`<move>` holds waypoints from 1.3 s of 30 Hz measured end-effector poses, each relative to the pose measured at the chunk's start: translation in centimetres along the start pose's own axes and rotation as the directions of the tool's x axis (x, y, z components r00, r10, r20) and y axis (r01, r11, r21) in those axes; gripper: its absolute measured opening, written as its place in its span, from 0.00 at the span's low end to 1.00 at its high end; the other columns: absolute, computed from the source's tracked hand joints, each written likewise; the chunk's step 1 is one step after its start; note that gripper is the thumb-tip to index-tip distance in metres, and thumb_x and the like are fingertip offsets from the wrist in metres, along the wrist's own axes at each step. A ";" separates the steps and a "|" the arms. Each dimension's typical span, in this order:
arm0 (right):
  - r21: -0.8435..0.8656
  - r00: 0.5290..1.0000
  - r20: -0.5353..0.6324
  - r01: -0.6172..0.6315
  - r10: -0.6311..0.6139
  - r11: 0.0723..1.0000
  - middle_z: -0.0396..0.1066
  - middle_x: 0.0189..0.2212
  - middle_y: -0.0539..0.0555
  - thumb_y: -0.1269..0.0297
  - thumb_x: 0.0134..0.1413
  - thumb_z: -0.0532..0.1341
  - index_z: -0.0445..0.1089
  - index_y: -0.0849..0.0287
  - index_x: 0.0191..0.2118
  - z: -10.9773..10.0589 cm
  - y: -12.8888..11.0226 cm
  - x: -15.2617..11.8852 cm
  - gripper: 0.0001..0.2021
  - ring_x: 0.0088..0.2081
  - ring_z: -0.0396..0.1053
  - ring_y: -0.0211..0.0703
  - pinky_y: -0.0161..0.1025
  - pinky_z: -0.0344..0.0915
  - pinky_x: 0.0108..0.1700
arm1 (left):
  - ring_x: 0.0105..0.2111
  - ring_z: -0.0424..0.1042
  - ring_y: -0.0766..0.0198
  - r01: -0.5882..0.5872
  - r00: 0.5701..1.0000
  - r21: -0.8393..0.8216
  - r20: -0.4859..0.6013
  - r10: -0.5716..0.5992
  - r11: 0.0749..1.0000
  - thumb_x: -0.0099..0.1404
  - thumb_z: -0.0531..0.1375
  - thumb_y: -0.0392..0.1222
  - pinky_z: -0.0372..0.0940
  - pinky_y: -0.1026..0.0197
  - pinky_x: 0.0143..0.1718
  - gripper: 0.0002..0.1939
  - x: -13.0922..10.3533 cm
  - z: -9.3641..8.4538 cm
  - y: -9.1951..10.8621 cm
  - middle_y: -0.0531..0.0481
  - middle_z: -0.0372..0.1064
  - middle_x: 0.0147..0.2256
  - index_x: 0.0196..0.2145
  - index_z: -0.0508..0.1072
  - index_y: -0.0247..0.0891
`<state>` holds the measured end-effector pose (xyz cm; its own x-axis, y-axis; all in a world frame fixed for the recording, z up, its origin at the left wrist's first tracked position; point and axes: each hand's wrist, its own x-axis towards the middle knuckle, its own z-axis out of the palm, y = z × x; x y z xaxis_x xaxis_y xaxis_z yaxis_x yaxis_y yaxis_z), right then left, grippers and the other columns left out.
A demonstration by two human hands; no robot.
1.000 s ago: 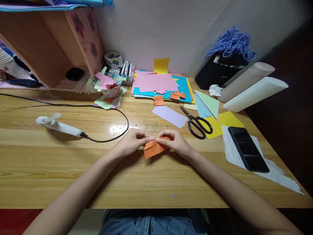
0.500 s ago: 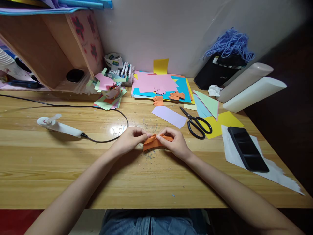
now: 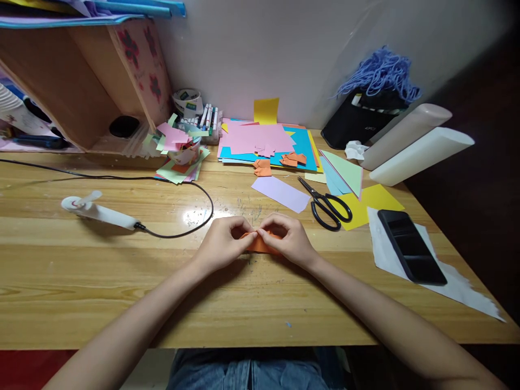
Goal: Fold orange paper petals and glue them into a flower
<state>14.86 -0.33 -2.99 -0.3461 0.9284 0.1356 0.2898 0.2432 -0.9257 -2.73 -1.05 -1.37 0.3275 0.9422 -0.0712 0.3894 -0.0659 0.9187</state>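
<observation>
A folded piece of orange paper is held low over the wooden table in front of me. My left hand pinches its left part between thumb and fingers. On the right side, my right hand pinches the same paper, the two thumb tips almost touching at its top middle. Both hands cover much of the paper, so its full fold is hidden. Beyond them lie a lilac paper strip and two small folded orange pieces, one by the strip and another on the paper stack.
Black-handled scissors lie right of the strip. A black phone rests on torn white paper at the right. A white corded tool lies left. Colored sheets, markers and a cardboard box stand behind.
My left hand has shifted slightly right and down, and my right hand a little down. The thumbs have come closer together, covering more of the orange paper, which now shows less of its left end.
</observation>
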 end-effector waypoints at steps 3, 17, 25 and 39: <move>0.021 1.000 -0.006 -0.021 0.021 1.000 0.70 0.27 0.53 0.64 0.50 0.58 0.69 0.59 0.27 0.0 0.1 0.0 0.06 0.31 0.66 0.40 0.38 0.63 0.36 | 0.26 0.66 0.65 -0.001 1.000 0.008 0.007 0.001 1.000 0.57 0.55 0.45 0.59 0.64 0.28 0.12 0.0 -0.1 0.0 0.49 0.70 0.26 0.26 0.72 0.33; 0.161 0.987 0.056 -0.156 0.148 0.975 0.71 0.30 0.53 0.61 0.47 0.61 0.70 0.60 0.32 0.0 0.4 0.2 0.08 0.33 0.67 0.40 0.37 0.63 0.36 | 0.30 0.66 0.65 -0.003 0.998 -0.004 -0.060 0.003 1.000 0.59 0.54 0.43 0.60 0.65 0.31 0.09 0.1 -0.5 0.3 0.51 0.67 0.27 0.27 0.68 0.35; 0.186 0.972 0.001 -0.232 0.236 0.955 0.69 0.24 0.50 0.56 0.44 0.63 0.68 0.62 0.27 -1.1 0.5 1.0 0.12 0.28 0.65 0.37 0.34 0.61 0.31 | 0.34 0.68 0.63 0.025 0.999 -0.024 -0.048 -0.026 0.999 0.57 0.55 0.42 0.62 0.63 0.36 0.08 0.3 -0.9 0.2 0.50 0.69 0.33 0.32 0.68 0.36; 0.171 0.985 -0.031 -0.162 0.170 0.972 0.71 0.26 0.52 0.59 0.44 0.64 0.70 0.60 0.27 -0.4 -0.6 0.3 0.09 0.30 0.67 0.39 0.36 0.63 0.33 | 0.28 0.67 0.65 0.120 0.991 -0.188 0.077 -0.108 0.975 0.54 0.59 0.43 0.60 0.65 0.30 0.10 0.1 -0.1 0.5 0.48 0.70 0.27 0.28 0.72 0.32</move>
<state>14.96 -0.05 -2.25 -0.2637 0.9645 -0.0124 0.1854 0.0380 -0.9819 -2.59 -0.98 -0.90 0.3492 0.9156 -0.1994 0.2576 0.1108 0.9599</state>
